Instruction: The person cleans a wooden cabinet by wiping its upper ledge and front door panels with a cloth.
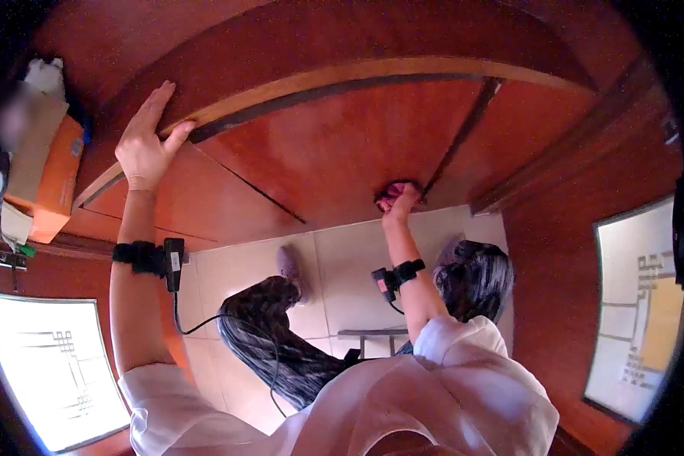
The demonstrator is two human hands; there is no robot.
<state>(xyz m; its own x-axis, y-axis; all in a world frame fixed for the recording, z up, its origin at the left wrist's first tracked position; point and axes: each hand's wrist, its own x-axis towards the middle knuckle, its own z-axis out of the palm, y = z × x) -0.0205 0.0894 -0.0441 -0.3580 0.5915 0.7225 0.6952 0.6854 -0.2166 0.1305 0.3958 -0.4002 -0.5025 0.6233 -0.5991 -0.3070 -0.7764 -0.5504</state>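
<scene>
My left hand (146,144) lies on the edge of a red-brown wooden surface (281,57), fingers stretched out and thumb apart over the light wooden edge strip (296,90). Lower down and to the right, my right hand (403,202) is closed round a dark pink cloth (391,193). It presses the cloth against the lower part of a reddish wooden panel (319,144), close to a dark groove. Both forearms wear black straps with small devices, and a cable hangs from the left one.
An orange and brown box (57,178) stands at the far left among other items. Pale floor tiles (334,258) show below the panel, round my legs. Glass panes with line patterns (61,372) flank both sides. A grey bar (372,333) lies low between my legs.
</scene>
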